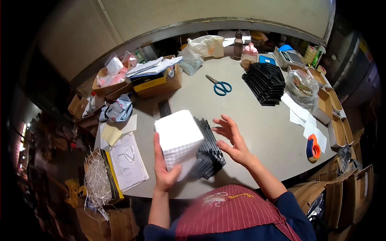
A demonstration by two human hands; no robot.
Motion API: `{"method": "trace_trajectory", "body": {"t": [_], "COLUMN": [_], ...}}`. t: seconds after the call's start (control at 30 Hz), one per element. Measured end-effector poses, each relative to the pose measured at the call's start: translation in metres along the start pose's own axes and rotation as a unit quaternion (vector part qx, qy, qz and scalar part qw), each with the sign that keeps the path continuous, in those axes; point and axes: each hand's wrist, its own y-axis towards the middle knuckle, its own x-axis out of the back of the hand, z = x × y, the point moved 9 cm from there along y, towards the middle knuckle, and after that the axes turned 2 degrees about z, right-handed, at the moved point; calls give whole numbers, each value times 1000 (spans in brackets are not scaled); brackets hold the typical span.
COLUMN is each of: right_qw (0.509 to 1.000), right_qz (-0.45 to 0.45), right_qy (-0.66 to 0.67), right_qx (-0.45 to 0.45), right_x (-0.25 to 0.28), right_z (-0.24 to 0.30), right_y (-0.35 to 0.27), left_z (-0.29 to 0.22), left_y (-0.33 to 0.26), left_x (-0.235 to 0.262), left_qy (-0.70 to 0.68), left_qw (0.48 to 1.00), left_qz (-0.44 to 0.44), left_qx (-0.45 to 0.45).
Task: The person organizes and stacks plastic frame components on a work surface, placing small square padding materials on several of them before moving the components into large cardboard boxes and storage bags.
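Note:
My left hand grips the near left side of a white textured sheet that is wrapped over a stack of black plastic frames standing on the grey table. My right hand hovers open just to the right of the stack, fingers spread, not touching it. The black frames stick out from under the white sheet on its right side.
A second stack of black frames lies at the far right, blue scissors at the middle back. Cardboard boxes, papers, shredded filler are on the left. Small boxes, white sheets, an orange tape dispenser sit right.

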Motion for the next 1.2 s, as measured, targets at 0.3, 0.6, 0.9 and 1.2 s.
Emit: {"method": "trace_trajectory", "body": {"t": [0.3,0.6,0.9,1.2], "right_qw": [977,956,932,969], "right_qz": [18,74,304,208], "right_qy": [142,-281,-188,-130], "right_qx": [-158,-23,57,4], "right_x": [-4,0,-57,-70], "right_z": [-6,46,64,27], "right_y": [-32,-38,-51,-61], "left_z": [19,25,6,-26], "left_y": [-18,-23,-45,-50], "left_x": [-62,-61,-72,-16], "left_qy": [-56,-54,-39,353], "left_qw": [992,989,974,935], "left_qz": [84,47,107,-7], "left_qx": [75,132,196,36]}}
